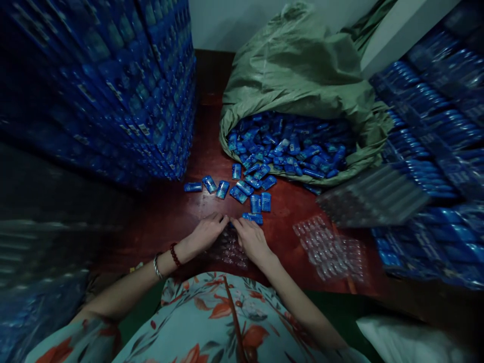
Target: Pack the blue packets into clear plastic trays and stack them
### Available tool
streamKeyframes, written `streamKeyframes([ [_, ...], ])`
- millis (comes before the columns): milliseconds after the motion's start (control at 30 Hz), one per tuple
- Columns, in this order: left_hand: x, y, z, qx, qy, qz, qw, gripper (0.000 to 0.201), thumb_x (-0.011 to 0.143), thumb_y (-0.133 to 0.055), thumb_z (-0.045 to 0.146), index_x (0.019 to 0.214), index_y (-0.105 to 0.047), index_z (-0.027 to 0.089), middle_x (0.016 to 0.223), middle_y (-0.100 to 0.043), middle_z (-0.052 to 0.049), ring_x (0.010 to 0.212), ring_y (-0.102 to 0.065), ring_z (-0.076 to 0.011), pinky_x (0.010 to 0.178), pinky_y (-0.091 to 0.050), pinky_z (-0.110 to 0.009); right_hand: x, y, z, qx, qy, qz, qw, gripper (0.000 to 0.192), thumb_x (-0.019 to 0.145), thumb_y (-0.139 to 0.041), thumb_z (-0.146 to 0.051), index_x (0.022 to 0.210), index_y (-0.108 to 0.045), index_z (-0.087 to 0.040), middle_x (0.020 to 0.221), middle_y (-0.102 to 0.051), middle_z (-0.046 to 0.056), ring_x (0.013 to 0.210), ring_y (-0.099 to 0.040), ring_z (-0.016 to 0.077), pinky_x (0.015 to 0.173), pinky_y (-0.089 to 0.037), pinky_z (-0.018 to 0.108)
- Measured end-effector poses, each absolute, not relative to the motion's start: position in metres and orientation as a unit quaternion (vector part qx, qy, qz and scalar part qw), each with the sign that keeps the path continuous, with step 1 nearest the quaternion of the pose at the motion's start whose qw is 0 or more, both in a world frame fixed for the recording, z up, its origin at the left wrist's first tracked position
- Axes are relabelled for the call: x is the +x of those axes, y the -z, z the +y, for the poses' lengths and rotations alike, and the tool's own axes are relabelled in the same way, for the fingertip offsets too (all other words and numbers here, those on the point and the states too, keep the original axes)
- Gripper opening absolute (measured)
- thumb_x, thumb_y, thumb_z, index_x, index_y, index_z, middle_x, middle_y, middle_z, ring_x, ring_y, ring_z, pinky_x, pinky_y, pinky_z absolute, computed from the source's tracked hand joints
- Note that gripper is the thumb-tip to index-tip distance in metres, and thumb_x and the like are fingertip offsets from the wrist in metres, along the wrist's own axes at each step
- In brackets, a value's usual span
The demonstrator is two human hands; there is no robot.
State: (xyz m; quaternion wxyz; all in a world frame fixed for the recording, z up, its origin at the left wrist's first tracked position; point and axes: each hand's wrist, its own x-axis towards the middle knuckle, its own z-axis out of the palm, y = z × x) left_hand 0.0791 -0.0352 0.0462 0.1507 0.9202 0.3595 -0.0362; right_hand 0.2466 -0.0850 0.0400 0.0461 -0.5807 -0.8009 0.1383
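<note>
My left hand point(209, 233) and my right hand point(251, 239) meet over a clear plastic tray point(229, 250) with moulded pockets, close in front of my body. The fingers of both are bent and pressed together at the tray's far end. A bit of blue shows between the fingertips, seemingly a small blue packet, mostly hidden by them. Just beyond my right fingers lies a blue packet point(252, 218). Farther out, several more packets like this blue packet point(222, 189) are scattered on the red tabletop point(170, 212).
A green sack point(298, 75) lies open at the back, full of blue packets point(291, 148). Tall stacks of packed blue trays point(151, 101) stand left, with more stacks point(434, 126) right. Empty clear trays point(328, 247) lie right, below a leaning tray pile point(374, 196).
</note>
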Motion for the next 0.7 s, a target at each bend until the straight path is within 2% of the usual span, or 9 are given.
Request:
streamKeyframes([
  [167, 0.051, -0.044, -0.015, 0.911, -0.092, 0.338, 0.216, 0.026, 0.090, -0.049, 0.027, 0.115, -0.052, 0.020, 0.113, -0.060, -0.008, 0.105, -0.055, -0.0219, 0.093, -0.044, -0.038, 0.282, -0.031, -0.083, -0.603, -0.149, -0.769, 0.149, 0.035, 0.091, -0.039, -0.014, 0.122, -0.054, -0.021, 0.113, -0.061, 0.007, 0.103, -0.054, 0.0191, 0.086, -0.041, 0.032],
  [267, 0.033, -0.039, 0.013, 0.847, -0.188, 0.467, 0.173, 0.027, 0.094, -0.040, 0.027, 0.117, -0.051, 0.019, 0.115, -0.058, -0.009, 0.107, -0.054, -0.0212, 0.094, -0.044, -0.037, 0.298, -0.030, -0.075, -0.629, -0.132, -0.760, 0.100, 0.041, 0.088, -0.037, -0.008, 0.123, -0.053, -0.022, 0.116, -0.059, 0.007, 0.101, -0.053, 0.0200, 0.085, -0.042, 0.032],
  [333, 0.029, -0.035, 0.034, 0.817, -0.160, 0.542, 0.115, 0.029, 0.093, -0.041, 0.024, 0.119, -0.050, 0.016, 0.115, -0.056, -0.011, 0.108, -0.053, -0.0240, 0.093, -0.044, -0.038, 0.298, -0.034, -0.068, -0.616, -0.127, -0.777, 0.023, 0.046, 0.085, -0.037, -0.005, 0.126, -0.051, -0.021, 0.119, -0.057, 0.009, 0.101, -0.053, 0.0213, 0.083, -0.043, 0.033],
  [433, 0.037, -0.031, 0.053, 0.823, -0.006, 0.564, 0.075, 0.034, 0.090, -0.044, 0.019, 0.123, -0.048, 0.014, 0.119, -0.051, -0.016, 0.106, -0.055, -0.0284, 0.085, -0.049, -0.040, 0.290, -0.041, -0.059, -0.607, -0.131, -0.780, -0.074, 0.051, 0.084, -0.038, -0.004, 0.133, -0.042, -0.018, 0.119, -0.053, 0.014, 0.096, -0.057, 0.0225, 0.075, -0.045, 0.032],
  [533, 0.046, -0.028, 0.051, 0.822, 0.071, 0.560, 0.076, 0.031, 0.088, -0.041, 0.015, 0.118, -0.050, 0.010, 0.115, -0.052, -0.019, 0.092, -0.062, -0.0282, 0.073, -0.051, -0.038, 0.290, -0.044, -0.059, -0.619, -0.162, -0.762, -0.103, 0.050, 0.087, -0.044, -0.017, 0.137, -0.035, -0.017, 0.119, -0.050, 0.016, 0.084, -0.062, 0.0224, 0.066, -0.046, 0.031],
  [633, 0.037, -0.024, 0.035, 0.817, 0.050, 0.566, 0.097, 0.027, 0.089, -0.040, 0.016, 0.112, -0.052, 0.009, 0.107, -0.056, -0.018, 0.086, -0.064, -0.0267, 0.072, -0.051, -0.038, 0.307, -0.042, -0.071, -0.639, -0.192, -0.744, -0.033, 0.044, 0.087, -0.049, -0.026, 0.129, -0.042, -0.018, 0.118, -0.053, 0.014, 0.083, -0.063, 0.0223, 0.065, -0.047, 0.031],
  [700, 0.021, -0.022, 0.019, 0.802, -0.044, 0.577, 0.149, 0.029, 0.090, -0.040, 0.020, 0.115, -0.050, 0.012, 0.109, -0.058, -0.015, 0.092, -0.063, -0.0248, 0.077, -0.051, -0.037, 0.317, -0.040, -0.087, -0.668, -0.201, -0.711, 0.089, 0.034, 0.088, -0.049, -0.030, 0.120, -0.049, -0.017, 0.109, -0.058, 0.011, 0.084, -0.063, 0.0217, 0.068, -0.049, 0.031],
])
